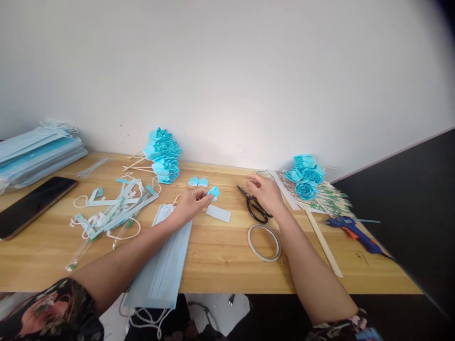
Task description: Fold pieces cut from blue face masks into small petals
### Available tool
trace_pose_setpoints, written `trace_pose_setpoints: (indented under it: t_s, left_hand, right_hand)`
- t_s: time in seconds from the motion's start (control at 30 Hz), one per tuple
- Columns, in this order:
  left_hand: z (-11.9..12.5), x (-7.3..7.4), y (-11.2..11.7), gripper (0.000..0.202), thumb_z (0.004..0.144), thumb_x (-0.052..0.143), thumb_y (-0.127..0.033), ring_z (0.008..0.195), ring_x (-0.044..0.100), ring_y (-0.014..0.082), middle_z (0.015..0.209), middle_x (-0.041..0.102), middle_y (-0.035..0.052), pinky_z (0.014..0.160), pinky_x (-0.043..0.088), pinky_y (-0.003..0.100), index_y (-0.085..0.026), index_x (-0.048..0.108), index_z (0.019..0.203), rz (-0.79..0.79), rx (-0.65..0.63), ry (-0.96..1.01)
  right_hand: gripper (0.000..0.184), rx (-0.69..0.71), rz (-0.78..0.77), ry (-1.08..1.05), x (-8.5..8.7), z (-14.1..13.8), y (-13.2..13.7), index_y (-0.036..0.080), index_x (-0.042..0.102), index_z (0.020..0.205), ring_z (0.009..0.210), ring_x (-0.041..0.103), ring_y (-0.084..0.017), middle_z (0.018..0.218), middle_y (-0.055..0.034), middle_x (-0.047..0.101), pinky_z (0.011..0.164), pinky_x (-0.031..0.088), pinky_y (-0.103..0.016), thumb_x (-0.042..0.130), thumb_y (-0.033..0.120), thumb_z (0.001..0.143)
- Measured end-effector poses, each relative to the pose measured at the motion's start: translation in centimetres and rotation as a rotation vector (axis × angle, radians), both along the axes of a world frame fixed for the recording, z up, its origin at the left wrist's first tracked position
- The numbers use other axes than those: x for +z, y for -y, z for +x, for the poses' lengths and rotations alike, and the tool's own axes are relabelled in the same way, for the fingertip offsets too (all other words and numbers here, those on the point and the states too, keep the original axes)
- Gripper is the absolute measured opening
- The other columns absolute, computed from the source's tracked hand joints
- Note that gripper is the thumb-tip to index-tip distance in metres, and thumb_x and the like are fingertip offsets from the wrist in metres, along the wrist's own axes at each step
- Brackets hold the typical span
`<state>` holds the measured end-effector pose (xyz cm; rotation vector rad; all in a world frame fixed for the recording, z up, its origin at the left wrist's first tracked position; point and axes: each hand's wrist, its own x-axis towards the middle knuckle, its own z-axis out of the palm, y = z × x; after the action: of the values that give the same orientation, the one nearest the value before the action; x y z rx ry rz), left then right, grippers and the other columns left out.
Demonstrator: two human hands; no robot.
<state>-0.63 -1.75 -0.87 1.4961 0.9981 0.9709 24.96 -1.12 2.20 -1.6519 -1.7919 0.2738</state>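
My left hand pinches a small folded blue piece just above the wooden table. My right hand rests on the table, fingers curled over the black scissors and touching their handles. A small pale blue rectangle lies between the two hands. Two small blue cut pieces lie behind the left hand. A roll of tape sits in front of the scissors. A stack of blue face masks lies under my left forearm and hangs over the front edge.
Blue flowers on sticks lie at the back, and more flowers with sticks at the right. A blue glue gun lies far right. Cut mask strips, a phone and a mask pile are on the left.
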Motion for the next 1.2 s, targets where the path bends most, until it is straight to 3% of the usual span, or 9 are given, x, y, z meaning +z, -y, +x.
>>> trace_pose_setpoints:
  t_s: [0.17, 0.47, 0.83, 1.03, 1.2]
  left_hand:
    - [0.0, 0.0, 0.0, 0.033, 0.073, 0.061, -0.048, 0.054, 0.046, 0.0092, 0.059, 0.053, -0.0017, 0.054, 0.036, 0.022, -0.015, 0.055, 0.068, -0.027, -0.001, 0.014]
    - [0.1, 0.1, 0.0, 0.037, 0.073, 0.060, -0.051, 0.051, 0.045, 0.0083, 0.057, 0.052, -0.0023, 0.052, 0.036, 0.022, -0.015, 0.055, 0.065, -0.024, -0.011, 0.034]
    - [0.1, 0.0, 0.0, 0.037, 0.073, 0.060, -0.051, 0.051, 0.046, 0.0086, 0.057, 0.052, -0.0025, 0.053, 0.038, 0.022, -0.015, 0.054, 0.067, -0.029, -0.018, 0.036]
    - [0.1, 0.0, 0.0, 0.038, 0.073, 0.061, -0.051, 0.052, 0.046, 0.0082, 0.059, 0.053, -0.0019, 0.053, 0.038, 0.021, -0.014, 0.055, 0.067, -0.030, -0.025, 0.065]
    - [0.1, 0.3, 0.3, 0.038, 0.074, 0.061, -0.050, 0.051, 0.045, 0.0079, 0.057, 0.052, -0.0021, 0.052, 0.036, 0.021, -0.014, 0.055, 0.063, -0.029, -0.035, 0.058]
  right_hand:
    - [0.025, 0.010, -0.106, 0.244, -1.9, 0.2, -0.7, 0.020, 0.068, 0.105, 0.086, 0.067, -0.025, 0.093, -0.0097, 0.074, 0.071, 0.046, -0.034, 0.056, 0.025, 0.084]
    - [0.019, -0.050, -0.004, 0.343, -3.5, -1.2, -1.0, 0.024, 0.069, 0.092, 0.082, 0.064, -0.018, 0.093, -0.0030, 0.072, 0.064, 0.038, -0.026, 0.050, 0.027, 0.089]
    - [0.022, -0.082, -0.054, 0.280, -4.1, -0.6, -1.6, 0.021, 0.064, 0.086, 0.077, 0.060, -0.018, 0.085, -0.0052, 0.070, 0.060, 0.030, -0.026, 0.047, 0.034, 0.091]
    - [0.021, -0.104, -0.070, 0.088, -4.0, -0.5, -1.6, 0.020, 0.063, 0.080, 0.070, 0.059, -0.017, 0.078, -0.0033, 0.069, 0.059, 0.033, -0.026, 0.049, 0.032, 0.088]
    - [0.020, 0.103, 0.104, -0.122, -2.8, -2.7, 0.0, 0.019, 0.064, 0.085, 0.070, 0.060, -0.016, 0.081, -0.0029, 0.068, 0.063, 0.042, -0.026, 0.049, 0.032, 0.089]
